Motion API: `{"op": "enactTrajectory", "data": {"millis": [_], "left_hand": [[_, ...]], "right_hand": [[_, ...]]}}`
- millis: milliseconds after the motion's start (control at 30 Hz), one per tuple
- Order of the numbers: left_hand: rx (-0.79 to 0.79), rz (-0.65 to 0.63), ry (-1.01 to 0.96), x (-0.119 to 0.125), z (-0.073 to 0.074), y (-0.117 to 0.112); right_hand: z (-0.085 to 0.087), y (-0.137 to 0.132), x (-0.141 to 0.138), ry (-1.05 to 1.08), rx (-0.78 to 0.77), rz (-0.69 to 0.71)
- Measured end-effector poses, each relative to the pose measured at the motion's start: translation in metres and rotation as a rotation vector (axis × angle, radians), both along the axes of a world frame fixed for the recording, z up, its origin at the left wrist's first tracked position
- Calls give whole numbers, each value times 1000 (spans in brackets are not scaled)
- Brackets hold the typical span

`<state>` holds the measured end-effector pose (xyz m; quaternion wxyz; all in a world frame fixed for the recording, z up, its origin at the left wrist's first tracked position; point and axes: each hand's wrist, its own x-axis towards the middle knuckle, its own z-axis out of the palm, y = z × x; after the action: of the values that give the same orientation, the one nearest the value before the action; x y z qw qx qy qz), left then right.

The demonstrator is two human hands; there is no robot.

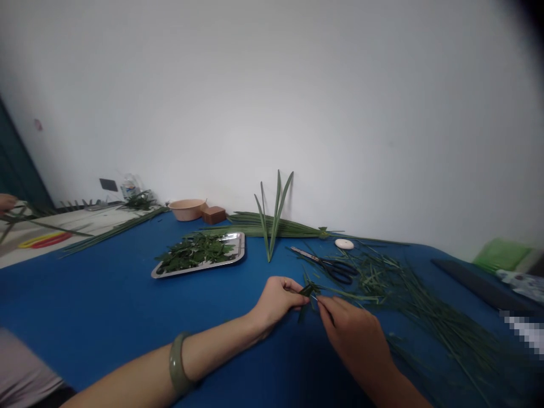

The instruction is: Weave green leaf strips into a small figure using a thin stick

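Greenery (pixel 306 290), a small dark piece of it, is pinched in the fingertips of the left hand (pixel 278 300), on the near side of the black-handled scissors (pixel 319 260), which I'll measure everything from. The right hand (pixel 352 326), also nearer the person than the scissors, has thumb and finger pressed around a thin pale sliver (pixel 314 296); too small for me to tell if it's a tool or a strip.

The bit that matters: the piece sits between the two sets of fingertips, touching the left, with the right just beside it. Its long axis seems to slant up toward the scissors, though fingers hide part of it. The sliver runs roughly crosswise and meets it from the right.

The scissors lie with blades pointing left and away. Right of them there's a messy heap of long green strips (pixel 442 314); just past the handles, a white oval thing (pixel 344 244). Left of them, some leaf blades (pixel 276 218) fan upward in a V, and further left is a metal tray (pixel 234 242) of cut leaves. Behind them, a long leaf bundle (pixel 293 228) lies along the wall.

Surface is a blue tabletop (pixel 212 306) under the scissors and everything near them, with a plain pale wall (pixel 340 113) beyond. Way off left of the scissors, another person's hand (pixel 7 203) is just in view.
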<state>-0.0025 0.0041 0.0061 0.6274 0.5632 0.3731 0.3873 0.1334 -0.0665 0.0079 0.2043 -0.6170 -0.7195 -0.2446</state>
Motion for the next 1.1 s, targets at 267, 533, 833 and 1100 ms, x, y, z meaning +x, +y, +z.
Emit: {"op": "enactTrajectory", "data": {"millis": [267, 533, 833, 1100], "left_hand": [[-34, 1, -21, 2, -1, 1], [-70, -9, -62, 2, -3, 0], [-32, 2, -28, 1, -2, 0], [33, 40, 19, 2, -1, 0]], "right_hand": [[-3, 2, 2, 8, 35, 35], [-1, 0, 0, -8, 81, 29], [-2, 1, 0, -9, 82, 5], [-3, 1, -1, 38, 67, 17]]}}
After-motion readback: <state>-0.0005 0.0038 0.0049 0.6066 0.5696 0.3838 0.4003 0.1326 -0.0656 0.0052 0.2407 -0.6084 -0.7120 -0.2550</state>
